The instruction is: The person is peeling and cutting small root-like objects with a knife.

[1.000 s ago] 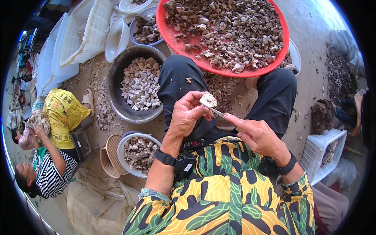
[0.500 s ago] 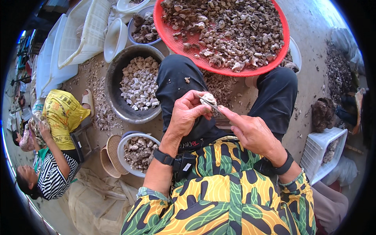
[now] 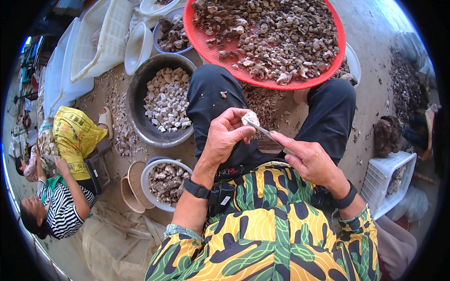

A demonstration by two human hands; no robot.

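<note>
My left hand (image 3: 225, 138) pinches a small pale lump (image 3: 250, 118), perhaps a shell or a mushroom piece, over my lap. My right hand (image 3: 309, 159) holds a thin metal blade (image 3: 262, 130) whose tip touches that lump. Both wrists wear black bands. A big red round tray (image 3: 201, 35) heaped with brownish pieces rests beyond my knees.
A dark metal basin (image 3: 136, 89) of whitish pieces stands left of my left leg. Nearer sits a white bowl (image 3: 149, 175) of mixed pieces. White crates (image 3: 101, 44) lie at far left, a white basket (image 3: 382, 180) at right. A person in a striped top (image 3: 61, 210) crouches at lower left.
My hands have stayed together over my lap; the lump has turned a little in my left fingers while the blade works against it.
</note>
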